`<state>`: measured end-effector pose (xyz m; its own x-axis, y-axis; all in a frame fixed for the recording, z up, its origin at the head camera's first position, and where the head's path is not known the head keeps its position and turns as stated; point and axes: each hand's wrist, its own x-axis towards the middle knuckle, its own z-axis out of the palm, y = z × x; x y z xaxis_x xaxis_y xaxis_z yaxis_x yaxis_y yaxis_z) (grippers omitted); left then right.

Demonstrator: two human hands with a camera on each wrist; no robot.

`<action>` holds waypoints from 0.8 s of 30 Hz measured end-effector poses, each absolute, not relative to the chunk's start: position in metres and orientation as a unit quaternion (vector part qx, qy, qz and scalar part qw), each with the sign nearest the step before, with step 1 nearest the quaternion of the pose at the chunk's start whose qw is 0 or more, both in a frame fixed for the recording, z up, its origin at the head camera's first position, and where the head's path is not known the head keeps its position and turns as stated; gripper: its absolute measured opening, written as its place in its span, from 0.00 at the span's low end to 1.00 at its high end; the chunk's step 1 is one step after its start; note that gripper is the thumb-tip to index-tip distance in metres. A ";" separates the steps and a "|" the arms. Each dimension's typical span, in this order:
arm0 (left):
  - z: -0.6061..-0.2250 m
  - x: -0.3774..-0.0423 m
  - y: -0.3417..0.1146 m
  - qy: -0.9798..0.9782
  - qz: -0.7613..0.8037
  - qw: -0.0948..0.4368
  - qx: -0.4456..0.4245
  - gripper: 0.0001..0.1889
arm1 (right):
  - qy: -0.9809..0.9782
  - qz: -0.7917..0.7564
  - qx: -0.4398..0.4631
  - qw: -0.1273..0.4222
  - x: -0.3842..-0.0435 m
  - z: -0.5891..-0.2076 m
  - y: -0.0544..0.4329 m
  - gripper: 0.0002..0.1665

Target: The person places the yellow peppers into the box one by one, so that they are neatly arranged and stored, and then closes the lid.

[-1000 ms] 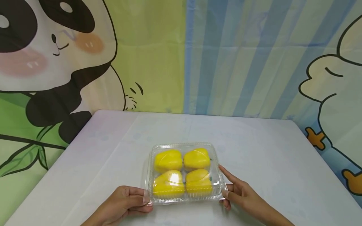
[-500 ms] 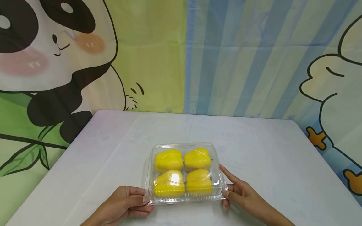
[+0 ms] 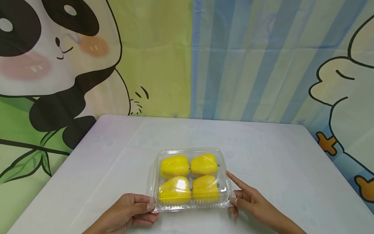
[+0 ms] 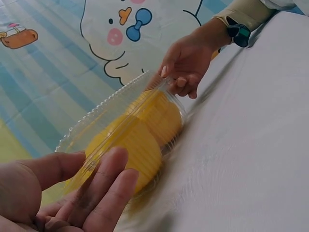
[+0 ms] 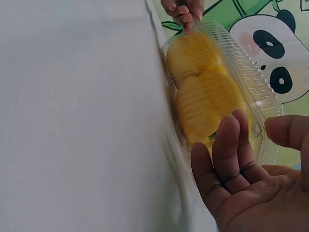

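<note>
A clear plastic clamshell box (image 3: 225, 185) lies at the front middle of the table in the head view, its lid down. Inside are several yellow bell peppers (image 3: 174, 166) in two rows, a few showing small green stems. My left hand (image 3: 132, 209) pinches the near left corner between thumb and fingers. At the near right corner, my right hand (image 3: 250, 202) grips the rim with the thumb on top, its index finger stretched along the right side. Seen in the left wrist view, the box's ridged side (image 4: 99, 113) sits between thumb and fingers. The box's underside is hidden.
A white cloth (image 3: 263, 156) covers the table. Behind it hangs a printed backdrop (image 3: 157, 58) with a panda on the left and a pale cartoon figure on the right. On the right wrist is a dark band (image 4: 238, 33).
</note>
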<state>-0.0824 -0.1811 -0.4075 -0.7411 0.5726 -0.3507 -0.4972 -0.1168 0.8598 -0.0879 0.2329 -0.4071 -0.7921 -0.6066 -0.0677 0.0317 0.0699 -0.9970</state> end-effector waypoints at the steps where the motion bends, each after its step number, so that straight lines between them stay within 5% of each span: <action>1: -0.408 -0.083 -0.182 0.561 0.743 0.363 0.036 0.16 | 0.693 -0.644 -0.210 0.245 -0.088 -0.407 0.234 0.41; 7: -0.407 -0.089 -0.187 0.584 0.720 0.375 0.031 0.17 | 0.719 -0.618 -0.251 0.197 -0.091 -0.410 0.243 0.38; 12: -0.402 -0.096 -0.193 0.644 0.689 0.332 0.003 0.18 | 0.725 -0.608 -0.291 0.143 -0.095 -0.412 0.251 0.33; 18: -0.391 -0.106 -0.193 0.794 0.574 0.196 0.031 0.18 | 0.815 -0.519 -0.245 0.075 -0.100 -0.402 0.253 0.26; 24: -0.374 -0.122 -0.188 0.953 0.287 0.015 0.100 0.15 | 0.910 -0.351 -0.220 -0.027 -0.107 -0.390 0.255 0.24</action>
<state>-0.1219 -0.1881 -0.3738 -0.9796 0.1988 0.0288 0.1817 0.8157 0.5492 -0.1068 0.2546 -0.3903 -0.9017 -0.3814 0.2037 -0.4193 0.6564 -0.6271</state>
